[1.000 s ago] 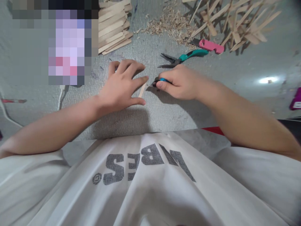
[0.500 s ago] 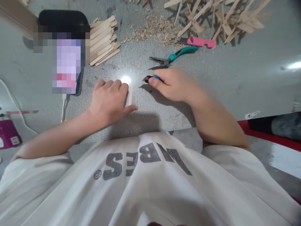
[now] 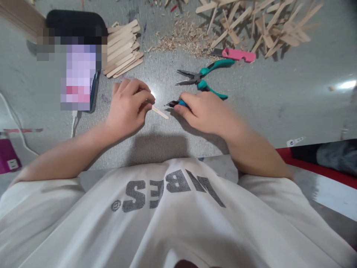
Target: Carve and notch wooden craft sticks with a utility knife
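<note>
Between the thumb and fingers of my left hand [image 3: 129,106] is a wooden craft stick [image 3: 161,112], its free end slanting down to the right. My right hand [image 3: 205,111] is closed around a utility knife [image 3: 178,104] with a blue and black body. The knife's blade points left, a short gap from the stick. Just beyond my right hand lie needle-nose pliers [image 3: 198,77] with teal handles, their jaws apart. A pink folding knife [image 3: 239,55] rests behind the pliers.
Flat craft sticks [image 3: 122,50] are stacked at the back left beside a blurred phone [image 3: 79,74] on a cable. Wood shavings [image 3: 186,37] cover the back middle. Crossed stick pieces [image 3: 267,29] lie at the back right. A purple box [image 3: 8,156] sits far left.
My left hand has gone from spread over the stick to pinching it, and the stick has turned from near upright to slanting. My right hand has moved slightly nearer me, uncovering the pliers' lower handle.
</note>
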Tool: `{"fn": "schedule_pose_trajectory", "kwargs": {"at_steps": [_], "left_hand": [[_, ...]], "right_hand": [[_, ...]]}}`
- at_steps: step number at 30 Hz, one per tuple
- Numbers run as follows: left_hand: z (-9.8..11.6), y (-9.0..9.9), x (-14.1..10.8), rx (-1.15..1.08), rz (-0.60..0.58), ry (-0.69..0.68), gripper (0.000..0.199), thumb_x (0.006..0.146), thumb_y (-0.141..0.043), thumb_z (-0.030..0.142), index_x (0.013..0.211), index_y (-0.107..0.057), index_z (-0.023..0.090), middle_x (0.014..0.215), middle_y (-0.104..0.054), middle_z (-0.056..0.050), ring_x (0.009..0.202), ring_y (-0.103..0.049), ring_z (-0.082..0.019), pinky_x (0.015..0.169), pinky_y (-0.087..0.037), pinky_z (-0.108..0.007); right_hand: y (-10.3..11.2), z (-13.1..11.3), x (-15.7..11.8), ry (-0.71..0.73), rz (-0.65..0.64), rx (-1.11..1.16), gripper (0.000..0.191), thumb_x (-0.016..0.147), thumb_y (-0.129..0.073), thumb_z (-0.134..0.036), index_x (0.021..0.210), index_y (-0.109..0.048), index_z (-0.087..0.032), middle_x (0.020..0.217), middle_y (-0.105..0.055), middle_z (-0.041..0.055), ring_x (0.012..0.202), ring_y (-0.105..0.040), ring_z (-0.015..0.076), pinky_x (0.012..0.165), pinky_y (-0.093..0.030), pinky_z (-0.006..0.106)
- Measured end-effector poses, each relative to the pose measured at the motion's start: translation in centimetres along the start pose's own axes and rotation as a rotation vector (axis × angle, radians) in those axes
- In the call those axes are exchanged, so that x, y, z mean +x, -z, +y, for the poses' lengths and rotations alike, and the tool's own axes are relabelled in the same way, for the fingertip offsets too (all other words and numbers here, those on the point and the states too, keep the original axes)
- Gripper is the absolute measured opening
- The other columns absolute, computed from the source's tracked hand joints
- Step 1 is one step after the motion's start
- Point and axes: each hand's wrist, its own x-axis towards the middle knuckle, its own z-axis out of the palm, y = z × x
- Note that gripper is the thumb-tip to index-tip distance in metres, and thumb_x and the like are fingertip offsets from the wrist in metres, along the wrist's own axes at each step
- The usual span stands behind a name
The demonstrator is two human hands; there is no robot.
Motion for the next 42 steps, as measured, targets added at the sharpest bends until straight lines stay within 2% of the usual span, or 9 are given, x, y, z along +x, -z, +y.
{"fn": "schedule_pose_trajectory", "kwargs": {"at_steps": [6, 14, 22, 31, 36, 42], "left_hand": [[-0.3, -0.9, -0.1, -0.028, -0.027, 0.045, 0.017, 0.108, -0.064, 0.026, 0.098, -0.077, 0.029, 0.109, -0.078, -0.01, 0.109, -0.071, -0.035, 0.093, -0.049, -0.057], [-0.4, -1.1, 0.3, -0.075, -0.05, 0.071, 0.019, 0.106, -0.064, 0.026, 0.096, -0.08, 0.028, 0.106, -0.078, -0.01, 0.11, -0.071, -0.037, 0.096, -0.05, -0.062], [0.0, -0.6, 0.5, -0.095, -0.095, 0.091, 0.022, 0.105, -0.06, 0.023, 0.096, -0.08, 0.028, 0.107, -0.077, -0.011, 0.11, -0.07, -0.038, 0.098, -0.051, -0.064], [0.2, -0.5, 0.6, -0.103, -0.12, 0.102, 0.023, 0.104, -0.059, 0.022, 0.097, -0.08, 0.026, 0.108, -0.077, -0.012, 0.111, -0.069, -0.038, 0.099, -0.05, -0.063], [0.2, -0.4, 0.7, -0.095, -0.134, 0.102, 0.019, 0.106, -0.061, 0.022, 0.099, -0.079, 0.025, 0.109, -0.077, -0.01, 0.112, -0.067, -0.034, 0.101, -0.05, -0.06], [0.3, -0.3, 1.0, -0.097, -0.145, 0.113, 0.019, 0.103, -0.062, 0.02, 0.094, -0.078, 0.025, 0.108, -0.077, -0.01, 0.114, -0.068, -0.036, 0.101, -0.05, -0.061]], "right_hand": [[0.9, -1.7, -0.1, 0.023, -0.143, -0.057, 0.039, 0.114, -0.043, -0.032, 0.132, -0.071, -0.011, 0.1, -0.079, 0.018, 0.079, -0.062, 0.029, 0.071, -0.027, 0.038], [1.8, -1.7, 1.5, 0.106, -0.282, -0.101, 0.046, 0.113, -0.041, -0.039, 0.137, -0.07, -0.012, 0.094, -0.078, 0.018, 0.07, -0.058, 0.0279, 0.066, -0.027, 0.038], [2.4, -3.3, 1.6, 0.048, -0.334, -0.167, 0.049, 0.113, -0.037, -0.037, 0.141, -0.069, -0.012, 0.093, -0.079, 0.0168, 0.067, -0.059, 0.0267, 0.067, -0.029, 0.038], [2.0, -3.1, 1.7, 0.038, -0.319, -0.189, 0.042, 0.113, -0.041, -0.037, 0.136, -0.069, -0.016, 0.087, -0.076, 0.0128, 0.063, -0.054, 0.0238, 0.066, -0.025, 0.037], [2.2, -3.6, 1.8, 0.01, -0.338, -0.196, 0.044, 0.114, -0.04, -0.037, 0.138, -0.07, -0.016, 0.091, -0.079, 0.0151, 0.064, -0.057, 0.0246, 0.066, -0.026, 0.038], [2.5, -4.2, 1.8, -0.005, -0.37, -0.24, 0.04, 0.113, -0.04, -0.034, 0.133, -0.068, -0.015, 0.094, -0.08, 0.0167, 0.063, -0.056, 0.0235, 0.064, -0.026, 0.038]]}}
